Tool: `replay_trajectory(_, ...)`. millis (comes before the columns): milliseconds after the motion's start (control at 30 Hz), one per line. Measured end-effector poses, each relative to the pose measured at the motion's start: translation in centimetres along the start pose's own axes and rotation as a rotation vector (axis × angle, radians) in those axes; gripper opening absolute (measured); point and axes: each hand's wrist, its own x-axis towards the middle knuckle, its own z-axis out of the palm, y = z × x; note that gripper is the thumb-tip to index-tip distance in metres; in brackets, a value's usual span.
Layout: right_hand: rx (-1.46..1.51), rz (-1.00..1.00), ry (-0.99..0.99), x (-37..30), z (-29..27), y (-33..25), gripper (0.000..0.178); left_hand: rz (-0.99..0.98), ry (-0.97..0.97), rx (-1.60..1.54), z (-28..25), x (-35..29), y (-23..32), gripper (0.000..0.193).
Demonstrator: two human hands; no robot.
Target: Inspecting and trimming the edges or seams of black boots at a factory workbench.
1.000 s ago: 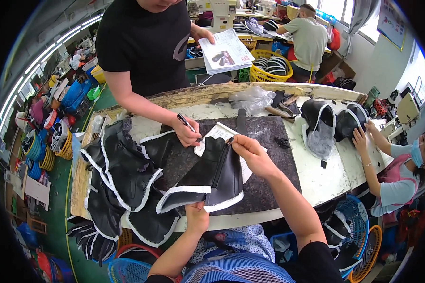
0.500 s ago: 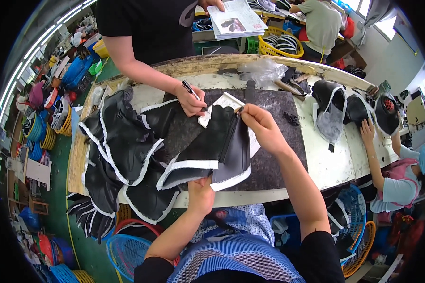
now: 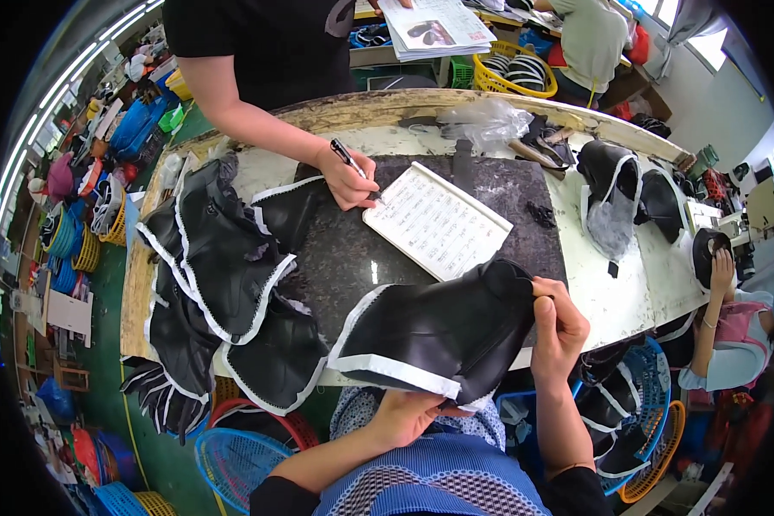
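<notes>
A black boot upper (image 3: 439, 331) with a white edge strip is held up over the near edge of the table, lying slanted. My left hand (image 3: 411, 416) grips its white-edged end from below, with the fingers partly hidden under it. At the other end my right hand (image 3: 562, 331) pinches the rim between thumb and fingers. Just beyond the upper lies a white notepad (image 3: 443, 225) covered in handwriting. Another person's hand (image 3: 349, 178) holds a black pen (image 3: 346, 155) at the pad's left corner.
Several black boot uppers (image 3: 224, 258) are heaped on the left. A dark mat (image 3: 344, 275) covers the middle of the table (image 3: 606, 292). Clear plastic (image 3: 486, 125) lies at the far edge, near more uppers (image 3: 611, 185) on the right. Baskets (image 3: 241, 464) stand below.
My hands have drawn the boot upper nearer and to the right, turning it flatter. The notepad behind it has come into full view. The other person's pen hand has barely moved.
</notes>
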Motion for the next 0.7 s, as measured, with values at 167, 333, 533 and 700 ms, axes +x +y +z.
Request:
replay_trajectory(167,-0.074,-0.081,0.102,0.0,-0.8,0.1,0.008,-0.145,0.02,-0.106,1.5,0.9,0.9,0.036)
replay_trajectory(333,-0.378,-0.293,0.103,-0.3,-0.9,-0.7,0.012,-0.093,0.131,0.01,2.7,1.0,0.9,0.033)
replay_trajectory(533,-0.408,-0.397,-0.028,-1.1,0.0,-1.9,0.023,0.003,0.28,0.235,2.7,0.5,-0.1,0.031)
replay_trajectory(700,-0.291,-0.33,-0.207,-3.3,1.1,-2.6,0.019,0.027,0.267,0.425,0.2,0.3,-0.7,0.022)
